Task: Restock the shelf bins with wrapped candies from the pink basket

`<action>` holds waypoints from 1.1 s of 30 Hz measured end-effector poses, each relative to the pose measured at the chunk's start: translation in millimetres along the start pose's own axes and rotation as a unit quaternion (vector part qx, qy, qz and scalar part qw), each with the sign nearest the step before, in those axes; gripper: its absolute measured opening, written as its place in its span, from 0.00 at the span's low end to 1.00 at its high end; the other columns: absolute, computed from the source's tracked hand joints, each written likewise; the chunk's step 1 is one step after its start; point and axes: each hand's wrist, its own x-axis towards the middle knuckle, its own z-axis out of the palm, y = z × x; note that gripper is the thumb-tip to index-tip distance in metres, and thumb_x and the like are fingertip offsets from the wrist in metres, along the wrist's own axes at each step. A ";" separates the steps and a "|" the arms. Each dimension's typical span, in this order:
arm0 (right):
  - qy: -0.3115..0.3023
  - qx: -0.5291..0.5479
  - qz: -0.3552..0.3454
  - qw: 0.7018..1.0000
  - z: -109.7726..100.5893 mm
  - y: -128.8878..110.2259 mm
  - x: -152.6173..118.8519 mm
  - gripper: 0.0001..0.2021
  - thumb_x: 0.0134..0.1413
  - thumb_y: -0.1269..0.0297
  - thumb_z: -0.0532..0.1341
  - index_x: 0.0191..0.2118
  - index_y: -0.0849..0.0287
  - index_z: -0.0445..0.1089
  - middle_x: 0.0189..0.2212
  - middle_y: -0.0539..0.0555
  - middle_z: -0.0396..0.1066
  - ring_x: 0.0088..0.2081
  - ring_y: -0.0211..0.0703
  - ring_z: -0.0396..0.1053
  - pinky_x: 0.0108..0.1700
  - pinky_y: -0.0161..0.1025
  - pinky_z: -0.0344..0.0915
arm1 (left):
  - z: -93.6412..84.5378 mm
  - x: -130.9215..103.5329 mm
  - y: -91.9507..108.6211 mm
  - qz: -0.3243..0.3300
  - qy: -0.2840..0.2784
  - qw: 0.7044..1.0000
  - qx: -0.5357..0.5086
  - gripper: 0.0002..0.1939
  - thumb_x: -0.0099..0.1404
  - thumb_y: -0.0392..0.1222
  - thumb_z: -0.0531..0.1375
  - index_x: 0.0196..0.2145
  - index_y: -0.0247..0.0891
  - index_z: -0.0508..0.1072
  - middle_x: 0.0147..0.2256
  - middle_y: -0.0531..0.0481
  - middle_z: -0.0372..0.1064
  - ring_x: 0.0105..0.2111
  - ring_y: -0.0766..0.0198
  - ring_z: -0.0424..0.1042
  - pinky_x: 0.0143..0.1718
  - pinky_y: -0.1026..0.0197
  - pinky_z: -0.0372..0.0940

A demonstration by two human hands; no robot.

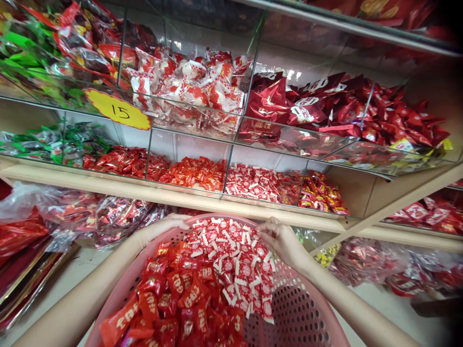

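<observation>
A round pink perforated plastic basket (306, 308) is in front of me, tilted so that I look into it. My left hand (164, 229) is closed over its far rim on the left, with the thumb side hidden. On the right, my right hand (284, 241) is closed at the rim, its fingertips curled in beside the candies. Inside lie red-and-white wrapped candies (240, 260) toward the far side. Larger shiny red wrapped candies with gold lettering (184, 294) fill the near left. Bare holed plastic shows at the basket's right.
Glass-fronted shelves (195, 185) stand just beyond the basket, divided into bins of wrapped sweets. Matching red-and-white candies (251, 182) fill one lower bin. A yellow price tag (117, 110) reads 15. Bagged sweets (123, 217) lie beneath the shelf, and a slanting wooden post (408, 193) rises at right.
</observation>
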 end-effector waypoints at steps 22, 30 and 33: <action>0.025 0.415 0.180 0.891 -23.2 -19.4 -12.8 0.16 0.43 0.67 0.54 0.42 0.56 0.65 0.38 0.51 0.66 0.28 0.35 0.61 0.28 0.33 0.57 | 1.8 2.0 1.7 -0.006 0.007 1.000 0.010 0.23 0.49 0.39 0.57 0.45 0.38 0.71 0.36 0.51 0.75 0.39 0.54 0.71 0.41 0.58 0.64; 0.014 0.493 0.200 0.847 -21.1 -20.0 -26.4 0.26 0.29 0.78 0.54 0.41 0.55 0.66 0.39 0.51 0.66 0.35 0.36 0.63 0.34 0.31 0.59 | -1.9 6.2 -3.0 -0.011 0.020 1.000 0.017 0.22 0.48 0.39 0.57 0.44 0.39 0.72 0.35 0.51 0.75 0.38 0.54 0.72 0.38 0.60 0.65; 0.010 0.446 0.185 0.876 -19.3 -15.7 -29.3 0.23 0.34 0.75 0.57 0.43 0.56 0.65 0.41 0.51 0.65 0.37 0.37 0.63 0.37 0.32 0.60 | -1.9 5.7 -3.1 -0.010 0.018 1.000 0.011 0.22 0.49 0.39 0.57 0.44 0.38 0.72 0.34 0.51 0.75 0.38 0.54 0.72 0.38 0.59 0.65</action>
